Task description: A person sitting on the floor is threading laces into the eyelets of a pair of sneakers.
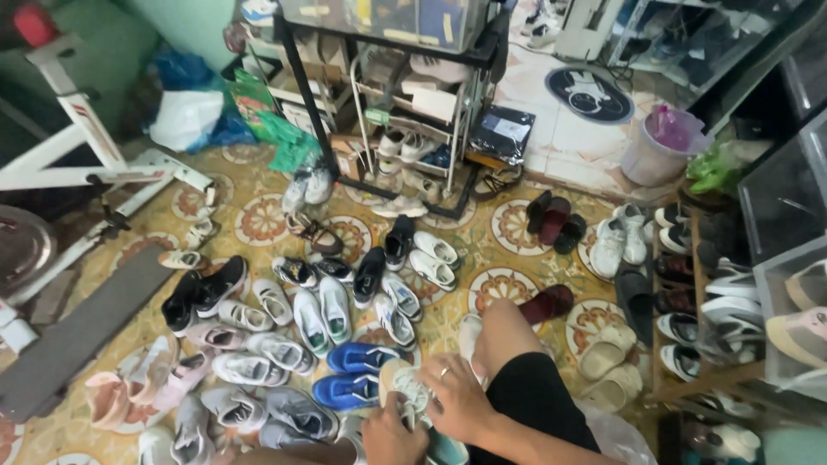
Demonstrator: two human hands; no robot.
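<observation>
Hands: our left hand (392,437) & right hand (457,398) both grip a pale sneaker (405,385), bottom centre, by our knee (500,331).
Just beyond: blue sneakers (353,372), w/ grey and white pairs spread over the tiled floor (258,220).
Right: shoe shelf (689,301).
Far: black rack (388,103), bucket (650,155).

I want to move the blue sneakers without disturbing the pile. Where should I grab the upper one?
Probably the upper blue sneaker by its heel collar, from above: it lies upright on its sole with the opening facing up, and grey sneakers crowd its left side, leaving little room for a side grip.
</observation>
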